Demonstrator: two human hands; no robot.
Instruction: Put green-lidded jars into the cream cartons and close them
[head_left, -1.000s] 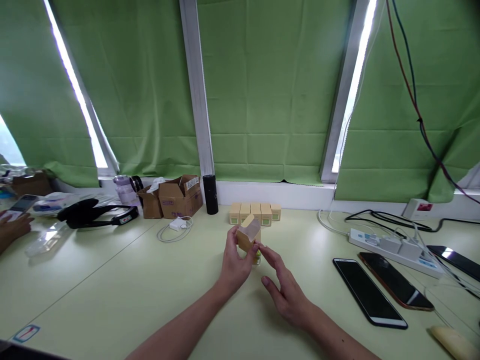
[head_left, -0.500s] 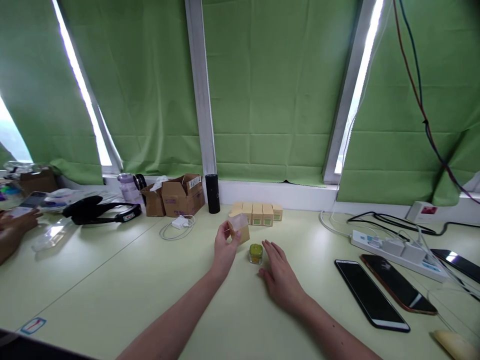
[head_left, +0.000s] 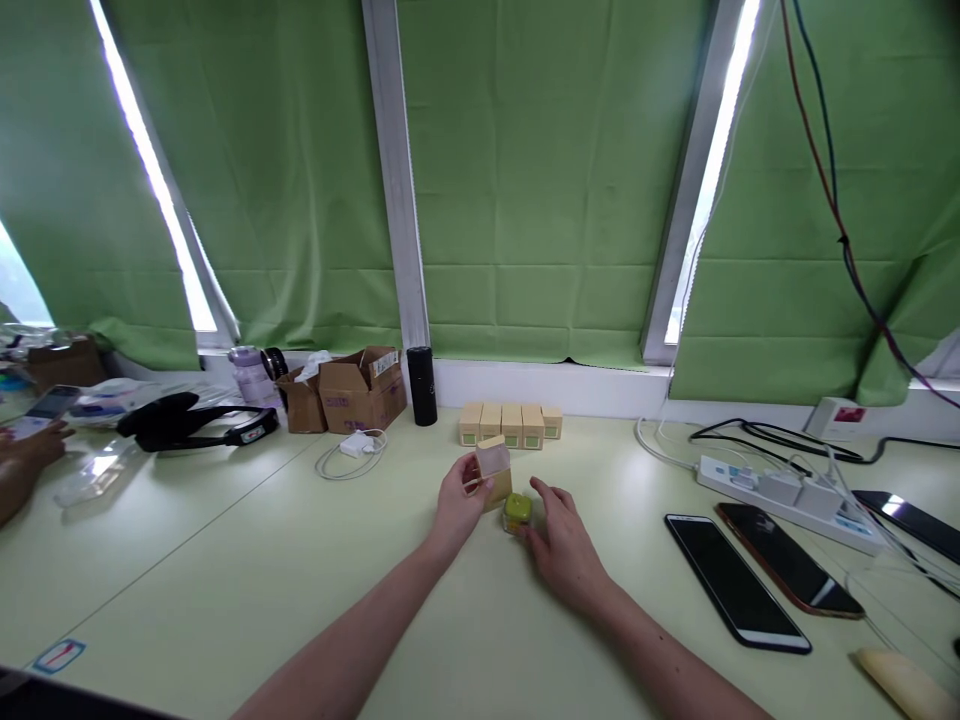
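Note:
My left hand (head_left: pixel 454 508) grips a small kraft cardboard box (head_left: pixel 500 487) by its left side. The box's top flap stands up, showing a pale inner face; what lies inside is hidden. Right of the box, a small clear jar with a green lid (head_left: pixel 517 508) sits upright on the table, close against it. My right hand (head_left: pixel 568 553) is open beside the jar, fingers stretched forward. Its thumb reaches the jar's lower right side; whether it presses on it I cannot tell. Behind, several matching small boxes (head_left: pixel 512 427) stand in a row.
A black cylinder (head_left: pixel 422 387) and an open carton (head_left: pixel 363 395) stand by the wall. A white charger with cable (head_left: pixel 357 444) lies left. Phones (head_left: pixel 735 580) and a power strip (head_left: pixel 787 502) lie right. Another person's hand (head_left: pixel 30 460) is at far left.
My left hand has brought the box right and toward me, up against the jar, and its flap is more upright. The right thumb has closed in on the jar.

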